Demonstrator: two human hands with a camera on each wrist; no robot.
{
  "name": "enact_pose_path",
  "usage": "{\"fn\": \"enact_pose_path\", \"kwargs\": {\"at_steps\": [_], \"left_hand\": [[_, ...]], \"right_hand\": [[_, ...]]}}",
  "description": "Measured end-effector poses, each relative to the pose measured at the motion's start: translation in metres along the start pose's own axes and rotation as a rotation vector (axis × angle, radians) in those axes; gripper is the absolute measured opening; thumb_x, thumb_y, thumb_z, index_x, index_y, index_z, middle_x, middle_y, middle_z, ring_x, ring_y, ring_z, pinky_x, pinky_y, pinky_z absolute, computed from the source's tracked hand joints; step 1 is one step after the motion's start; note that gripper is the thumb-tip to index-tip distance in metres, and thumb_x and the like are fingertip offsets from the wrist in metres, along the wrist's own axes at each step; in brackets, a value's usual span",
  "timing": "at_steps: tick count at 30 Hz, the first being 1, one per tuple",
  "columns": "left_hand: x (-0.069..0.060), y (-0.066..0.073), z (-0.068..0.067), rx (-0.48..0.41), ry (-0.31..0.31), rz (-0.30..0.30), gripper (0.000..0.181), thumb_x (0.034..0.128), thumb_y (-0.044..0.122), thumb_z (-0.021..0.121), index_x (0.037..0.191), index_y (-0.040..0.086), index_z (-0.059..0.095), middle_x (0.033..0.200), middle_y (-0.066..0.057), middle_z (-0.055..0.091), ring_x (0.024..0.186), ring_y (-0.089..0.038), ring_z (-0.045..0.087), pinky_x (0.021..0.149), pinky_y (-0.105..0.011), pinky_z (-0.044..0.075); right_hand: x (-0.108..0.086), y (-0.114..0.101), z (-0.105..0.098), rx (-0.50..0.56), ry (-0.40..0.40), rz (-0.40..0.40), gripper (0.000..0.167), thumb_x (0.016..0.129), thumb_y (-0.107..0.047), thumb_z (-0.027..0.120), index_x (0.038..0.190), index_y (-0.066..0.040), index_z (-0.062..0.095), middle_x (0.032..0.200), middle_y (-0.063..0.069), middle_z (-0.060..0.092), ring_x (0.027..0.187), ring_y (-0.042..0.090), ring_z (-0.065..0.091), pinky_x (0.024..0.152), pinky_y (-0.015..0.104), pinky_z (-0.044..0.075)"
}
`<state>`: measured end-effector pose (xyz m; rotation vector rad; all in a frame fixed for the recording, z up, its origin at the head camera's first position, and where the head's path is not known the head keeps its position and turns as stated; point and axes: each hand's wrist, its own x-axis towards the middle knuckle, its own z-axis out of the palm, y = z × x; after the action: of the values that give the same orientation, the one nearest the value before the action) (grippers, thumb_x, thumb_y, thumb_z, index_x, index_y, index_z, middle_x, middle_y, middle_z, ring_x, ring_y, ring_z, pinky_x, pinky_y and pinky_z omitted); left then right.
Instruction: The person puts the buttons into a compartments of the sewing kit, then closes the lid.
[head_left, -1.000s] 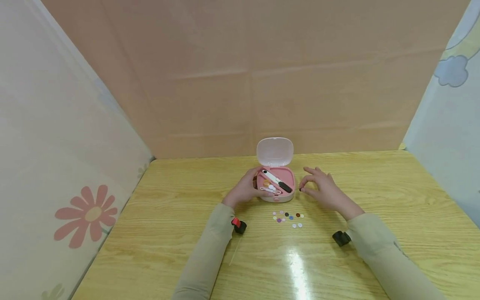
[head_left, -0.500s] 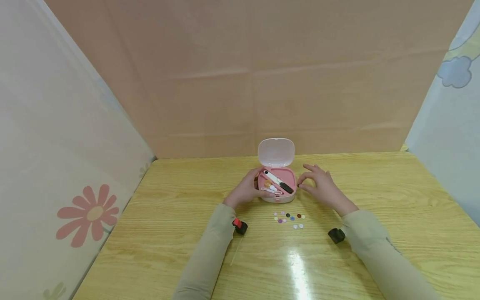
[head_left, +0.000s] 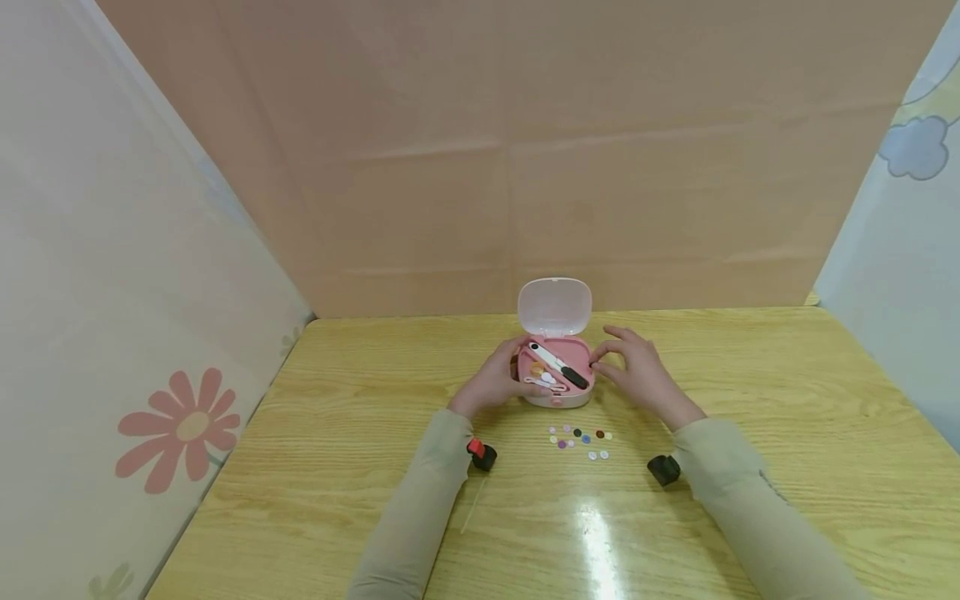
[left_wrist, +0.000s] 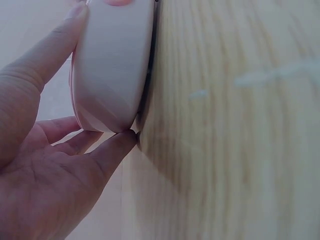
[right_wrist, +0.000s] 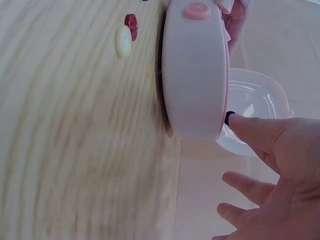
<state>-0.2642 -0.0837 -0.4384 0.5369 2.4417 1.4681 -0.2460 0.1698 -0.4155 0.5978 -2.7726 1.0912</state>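
Black, or near enough, is the tiny button (right_wrist: 229, 117) being pinched between thumb and finger of the right hand (head_left: 633, 371). It's held at the 3 o'clock rim of the pink box (head_left: 557, 401), taking 12 as the far side; whether the rim is actually touched can't be told. Next to no weight should be expected, and it's likely stiff, smooth and easily dropped, so it's best taken by its edge with the fingertips. At 9 o'clock the box is gripped by the left hand (head_left: 489, 384), thumb at the front, fingers against the side. Hard, light plastic would be the guess, so it could be nudged along the bench (head_left: 360, 383) pretty easily; the low walls look like a safer hold than the thin lid (head_left: 555, 306) standing open at 12. Inside, a white-and-black tool (head_left: 556, 363) is laid slantwise from about 10 to 4, with a white strap (head_left: 545, 384) near 7. Out at 6 o'clock, loose buttons (head_left: 587, 439) in mixed colours are scattered on the bench.
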Motion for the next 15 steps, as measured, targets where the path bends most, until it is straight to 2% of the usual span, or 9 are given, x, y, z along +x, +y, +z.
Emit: {"fn": "enact_pose_path", "kwargs": {"at_steps": [10, 15], "left_hand": [[0.0034, 0.0011, -0.0003, -0.021, -0.01, 0.04, 0.087, 0.0725, 0.018, 0.085, 0.145, 0.013, 0.037, 0.137, -0.001, 0.042, 0.122, -0.016, 0.047, 0.098, -0.027, 0.042], [0.0006, 0.0012, 0.0002, -0.01, -0.012, 0.029, 0.088, 0.0727, 0.019, 0.085, 0.145, 0.013, 0.037, 0.137, -0.001, 0.043, 0.121, -0.015, 0.048, 0.098, -0.027, 0.042]], "right_hand": [[0.0075, 0.0034, 0.0045, 0.029, 0.008, 0.021, 0.006, 0.087, -0.008, 0.07, 0.089, -0.004, 0.068, 0.139, 0.032, 0.039, 0.128, 0.053, 0.031, 0.104, 0.069, 0.014], [0.0075, 0.0025, 0.0075, 0.044, 0.006, 0.036, 0.007, 0.086, -0.01, 0.071, 0.087, -0.004, 0.068, 0.139, 0.032, 0.039, 0.127, 0.054, 0.031, 0.104, 0.066, 0.019]]}}
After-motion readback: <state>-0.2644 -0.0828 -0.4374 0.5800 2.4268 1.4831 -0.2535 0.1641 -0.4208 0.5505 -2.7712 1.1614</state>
